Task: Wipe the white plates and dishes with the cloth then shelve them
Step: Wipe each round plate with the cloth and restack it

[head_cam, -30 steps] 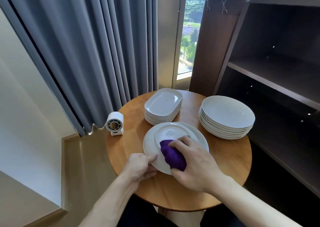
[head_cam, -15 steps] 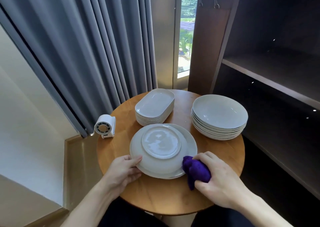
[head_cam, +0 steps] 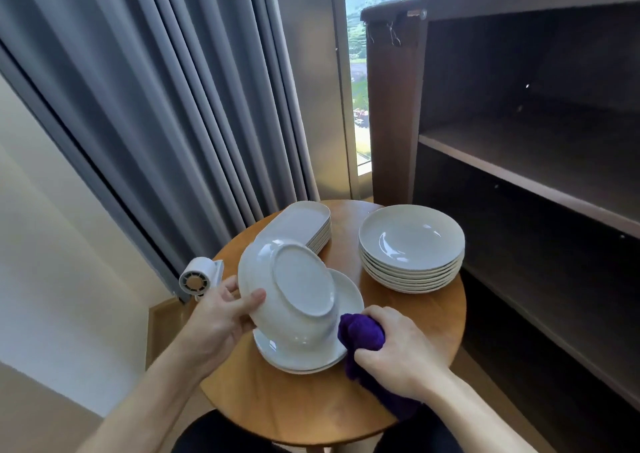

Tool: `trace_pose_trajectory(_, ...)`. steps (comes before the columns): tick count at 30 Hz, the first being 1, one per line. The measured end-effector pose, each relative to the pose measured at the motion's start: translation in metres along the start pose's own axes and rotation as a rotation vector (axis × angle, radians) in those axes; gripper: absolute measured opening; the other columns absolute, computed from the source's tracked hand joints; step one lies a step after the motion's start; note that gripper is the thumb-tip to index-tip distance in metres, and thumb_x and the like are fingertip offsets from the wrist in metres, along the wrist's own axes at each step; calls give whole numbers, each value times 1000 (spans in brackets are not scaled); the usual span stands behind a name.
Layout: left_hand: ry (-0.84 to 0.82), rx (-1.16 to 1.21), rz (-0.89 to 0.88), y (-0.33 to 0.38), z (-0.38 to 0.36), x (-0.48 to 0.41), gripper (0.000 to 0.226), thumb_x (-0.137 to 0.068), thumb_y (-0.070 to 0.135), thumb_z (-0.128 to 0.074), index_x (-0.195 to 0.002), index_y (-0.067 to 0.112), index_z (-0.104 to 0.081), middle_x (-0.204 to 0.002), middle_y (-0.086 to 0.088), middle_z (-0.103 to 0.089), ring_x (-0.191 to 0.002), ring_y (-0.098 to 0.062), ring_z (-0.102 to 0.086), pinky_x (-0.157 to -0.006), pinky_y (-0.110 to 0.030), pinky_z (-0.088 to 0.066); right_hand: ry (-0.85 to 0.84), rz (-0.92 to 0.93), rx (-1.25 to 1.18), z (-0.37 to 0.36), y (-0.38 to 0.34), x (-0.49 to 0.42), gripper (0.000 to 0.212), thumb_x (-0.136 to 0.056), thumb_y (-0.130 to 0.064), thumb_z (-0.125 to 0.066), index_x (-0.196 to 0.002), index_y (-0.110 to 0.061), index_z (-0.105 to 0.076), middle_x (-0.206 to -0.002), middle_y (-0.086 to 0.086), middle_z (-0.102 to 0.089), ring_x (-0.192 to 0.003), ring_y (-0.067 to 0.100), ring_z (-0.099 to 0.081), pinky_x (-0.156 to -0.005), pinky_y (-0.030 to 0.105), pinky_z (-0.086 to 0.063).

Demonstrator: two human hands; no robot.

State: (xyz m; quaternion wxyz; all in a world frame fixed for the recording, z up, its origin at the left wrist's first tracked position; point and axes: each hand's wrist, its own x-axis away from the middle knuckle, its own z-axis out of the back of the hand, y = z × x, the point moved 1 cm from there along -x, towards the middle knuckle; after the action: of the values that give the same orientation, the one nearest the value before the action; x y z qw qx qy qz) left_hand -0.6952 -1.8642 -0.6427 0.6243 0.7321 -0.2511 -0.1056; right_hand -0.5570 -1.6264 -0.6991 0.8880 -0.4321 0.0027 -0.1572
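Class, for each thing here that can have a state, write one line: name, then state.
Left hand: grips the lifted plate's rim.
Lifted plate: upside down, tilted, off the low pile.
Low pile: right way up on the table.
Right hand: clutches the purple cloth.
Purple cloth: bunched, beside the lifted plate.
Round plates: stacked, right way up.
Oblong dishes: stacked.
Shelves: no dishes seen on them.

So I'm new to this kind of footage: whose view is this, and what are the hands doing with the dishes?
No machine here: a person wears one camera on the head, looking down at their own hands. The left hand holds a white plate tilted, underside up, over a few more plates on the round table. The right hand grips a purple cloth beside them. Farther back stand a stack of round plates and a stack of oblong dishes. Dark shelves are on the right.
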Motion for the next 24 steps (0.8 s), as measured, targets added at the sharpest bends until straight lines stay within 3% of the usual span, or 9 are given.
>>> trace_pose_trajectory(2, -54, -215, -122, 28, -19, 1, 38, -84, 22, -83, -118, 13, -69, -114, -20, -74, -102, -36, -73, -74, -36, -62, -10, -4, -1, 0, 0, 0, 41, -55, -55, -59, -95, -44, -56, -100, -17, -58, -88, 6, -58, -80, 31, -51)
trace_pose_trajectory(4, -122, -490, -252, 53, -42, 1, 16, -87, 19, -80, -100, 23, -71, -99, -15, -77, -91, -32, -75, -69, -35, -62, -12, -8, -11, 1, 1, 0, 37, -62, -50, -62, -97, -44, -56, -101, -16, -57, -89, 7, -58, -82, 33, -52)
trace_pose_trajectory(7, -104, -1033, -479, 66, -76, -10, 18, -94, 12, -70, -86, 17, -55, -75, -7, -70, -67, -31, -66, -58, -47, -54, -13, -6, -18, 1, 2, -2, 36, -66, -48, -62, -102, -43, -57, -103, -17, -56, -91, 6, -58, -80, 31, -53)
trace_pose_trajectory(9, -36, -1335, -696, 62, -103, -18, 29, -92, 11, -70, -84, 22, -45, -67, 8, -55, -59, -15, -52, -51, -27, -39, -18, -2, -28, 2, 2, -2, 34, -67, -45, -62, -101, -41, -59, -102, -17, -58, -89, 7, -60, -77, 31, -55)
trace_pose_trajectory(11, -97, -1492, -860, 50, -126, -26, 32, -88, 3, -71, -87, 25, -48, -71, 10, -48, -60, -14, -50, -55, -14, -31, -18, -1, -40, 2, 1, -2, 28, -67, -42, -62, -94, -39, -60, -96, -14, -61, -83, 8, -62, -71, 32, -57)
trace_pose_trajectory(14, -226, -1706, -898, 28, -142, -51, 28, -90, -2, -66, -109, 16, -59, -91, -3, -69, -77, -24, -66, -61, -23, -45, -4, -6, -63, 1, 1, -2, 23, -65, -39, -60, -88, -38, -60, -92, -14, -62, -77, 8, -64, -66, 32, -58)
trace_pose_trajectory(18, -344, -1837, -914, 11, -161, -77, 38, -86, -5, -61, -119, 12, -52, -93, -7, -71, -79, -27, -65, -62, -35, -51, 1, -14, -65, 0, 3, -3, 26, -66, -40, -59, -91, -40, -58, -97, -16, -59, -81, 7, -62, -69, 30, -56)
trace_pose_trajectory(21, -380, -1901, -912, -1, -174, -87, 34, -85, -6, -61, -113, 11, -52, -77, -5, -62, -68, -27, -58, -56, -35, -39, -2, -2, -59, -1, 3, -4, 26, -66, -42, -58, -93, -39, -56, -100, -16, -58, -84, 8, -61, -72, 32, -56)
trace_pose_trajectory(24, -374, -1943, -870, -11, -179, -97, 35, -84, -7, -57, -112, 11, -50, -75, -3, -56, -65, -27, -48, -57, -36, -34, 3, 15, -23, -3, 5, -4, 27, -68, -43, -59, -94, -36, -55, -99, -14, -57, -83, 10, -60, -67, 31, -53)
